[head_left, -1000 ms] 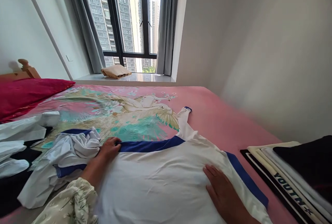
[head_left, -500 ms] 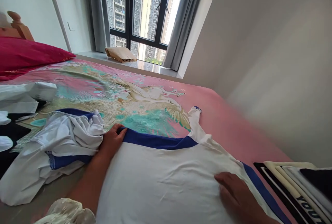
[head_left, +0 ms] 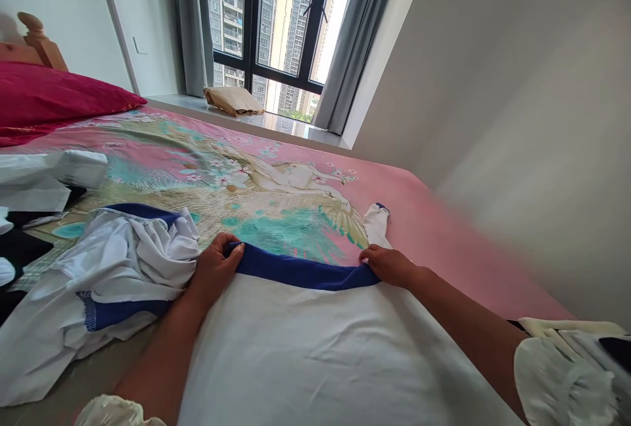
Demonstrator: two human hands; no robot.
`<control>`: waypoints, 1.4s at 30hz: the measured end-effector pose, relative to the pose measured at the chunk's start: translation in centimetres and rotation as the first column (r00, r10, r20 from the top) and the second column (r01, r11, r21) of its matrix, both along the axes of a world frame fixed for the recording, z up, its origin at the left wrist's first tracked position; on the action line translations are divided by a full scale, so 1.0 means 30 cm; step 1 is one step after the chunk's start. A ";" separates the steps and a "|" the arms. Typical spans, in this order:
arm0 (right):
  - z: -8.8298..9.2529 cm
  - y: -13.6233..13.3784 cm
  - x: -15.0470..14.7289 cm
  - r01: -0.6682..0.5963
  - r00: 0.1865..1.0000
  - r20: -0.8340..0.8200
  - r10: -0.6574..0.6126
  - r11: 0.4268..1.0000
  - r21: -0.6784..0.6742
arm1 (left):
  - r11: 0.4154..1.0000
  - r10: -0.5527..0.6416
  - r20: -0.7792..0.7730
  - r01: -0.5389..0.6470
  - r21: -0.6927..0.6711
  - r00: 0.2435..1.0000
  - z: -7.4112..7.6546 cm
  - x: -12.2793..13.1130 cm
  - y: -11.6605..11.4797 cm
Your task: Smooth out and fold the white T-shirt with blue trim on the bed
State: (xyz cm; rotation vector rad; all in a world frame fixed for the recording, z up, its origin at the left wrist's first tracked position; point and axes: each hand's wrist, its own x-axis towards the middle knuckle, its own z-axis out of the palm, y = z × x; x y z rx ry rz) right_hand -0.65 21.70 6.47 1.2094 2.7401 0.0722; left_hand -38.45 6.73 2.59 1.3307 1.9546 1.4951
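A white shirt (head_left: 305, 340) with a wide blue band (head_left: 300, 271) along its far edge is spread flat before me on the bed. My left hand (head_left: 219, 258) pinches the left end of that band between thumb and fingers. At the band's right end, my right hand (head_left: 389, 265) grips the corner in the same way. Beyond the right hand a narrow white part with a blue tip (head_left: 377, 222) sticks out over the sheet. Left of my left arm lies a crumpled white garment (head_left: 138, 255) with blue trim.
A stack of folded clothes (head_left: 572, 327) sits at the right, partly behind my sleeve. White and black items (head_left: 34, 183) lie at the far left, below a red pillow (head_left: 64, 97). A brown paper bag (head_left: 234, 100) rests on the windowsill beyond the patterned bedsheet (head_left: 276, 222).
My right hand has moved from the shirt's right side up to the right end of the blue band and taken hold there. The left hand keeps its grip.
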 end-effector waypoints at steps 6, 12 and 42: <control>0.037 -0.036 0.035 -0.113 0.994 -0.014 0.113 0.994 0.011 | 0.998 0.058 -0.024 -0.057 0.022 0.998 0.016 0.015 -0.007; 0.031 -0.024 0.016 -0.162 0.987 -0.022 0.162 0.986 -0.026 | 0.990 0.132 -0.026 -0.130 0.054 0.991 0.011 0.023 -0.004; -0.002 -0.018 0.089 -0.187 0.948 -0.254 0.193 0.981 0.051 | 0.991 0.131 -0.019 -0.131 0.000 0.991 -0.015 0.006 -0.002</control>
